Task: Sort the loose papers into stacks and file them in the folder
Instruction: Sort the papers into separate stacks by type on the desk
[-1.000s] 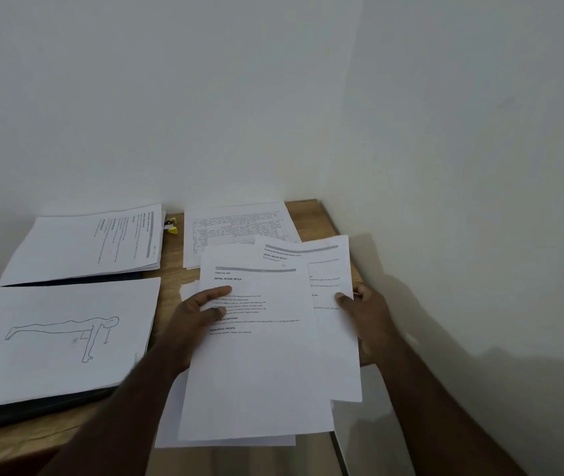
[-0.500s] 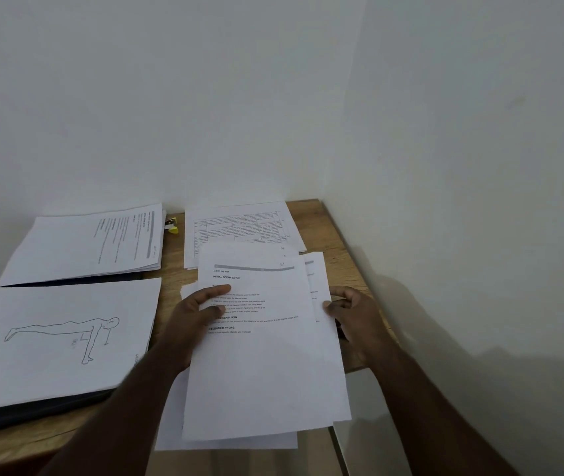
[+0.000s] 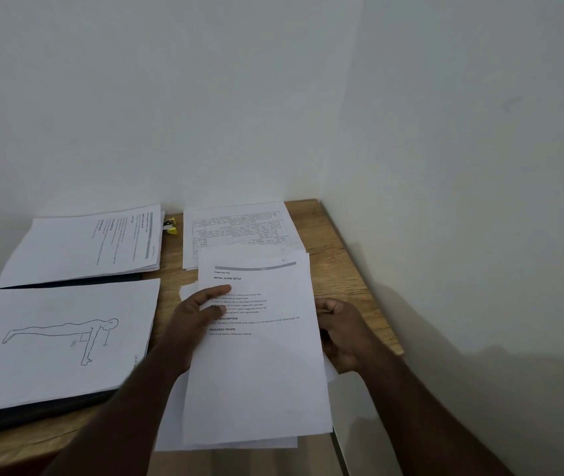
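Head view: a person stands at a wooden tabletop (image 3: 342, 269) that sits in a corner between two white walls.
Change: one second ago the right hand (image 3: 342, 333) held a second sheet fanned out to its side; now that sheet is slid in behind the front sheet, and the held papers (image 3: 260, 365) make one nearly squared bundle.
Meaning: I judge that this group is gathered and is close to being laid down as a stack; filing is not finished.
Left hand: the left hand (image 3: 192, 321) grips the left edge of the bundle, with the thumb lying over the printed text.
Right hand: it is curled on the right edge of the same bundle; the fingers behind the paper are hidden.
Stacks: beyond the hands lies a stack with a table page (image 3: 239, 228) on top, partly covered by the bundle's top edge.
Folder: to the outside of the left hand the dark folder (image 3: 33, 415) lies open, with a push-up drawing stack (image 3: 60, 334) on its near half and a text stack (image 3: 84, 245) on its far half.
Small item: a yellow thing (image 3: 171, 228), perhaps a clip, lies between the far stacks.
Edges: the wall is close beside the right hand, and the tabletop's near corner ends just under that hand, so the bundle's lower part hangs over the edge.
Open room: bare wood shows only in narrow strips; the free way is toward the left hand's side, over the folder.
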